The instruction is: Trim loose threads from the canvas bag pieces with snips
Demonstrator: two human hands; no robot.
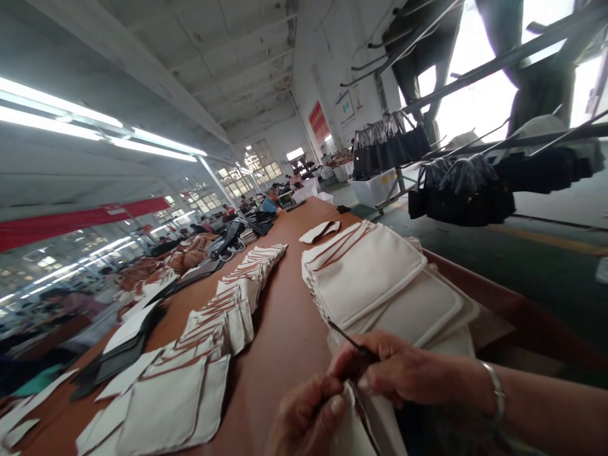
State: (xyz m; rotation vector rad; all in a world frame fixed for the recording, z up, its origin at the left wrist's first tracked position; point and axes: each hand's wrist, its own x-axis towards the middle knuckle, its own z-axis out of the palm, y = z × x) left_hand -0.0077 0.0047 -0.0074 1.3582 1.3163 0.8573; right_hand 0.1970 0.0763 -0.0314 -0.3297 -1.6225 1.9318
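Low in the head view, my left hand (311, 411) pinches the upper edge of a cream fabric piece (354, 427) with a brown inner edge. Beside it my right hand (394, 370), with a bangle on the wrist, is closed around a thin dark tool (346, 334) whose tip points up and left. Both hands are close together at the edge of the piece. Just beyond them lies a pile of cream panels (370, 272). Left of the hands, a long overlapping row of cream pieces (164, 405) runs away along the brown table (280, 342).
Dark and white sheets (126, 335) lie along the table's left side, with brown pieces (190, 253) farther back. Small cream pieces (320, 232) sit past the pile. Black bags (463, 193) hang from a rack at right. A person in blue (270, 201) is at the far end.
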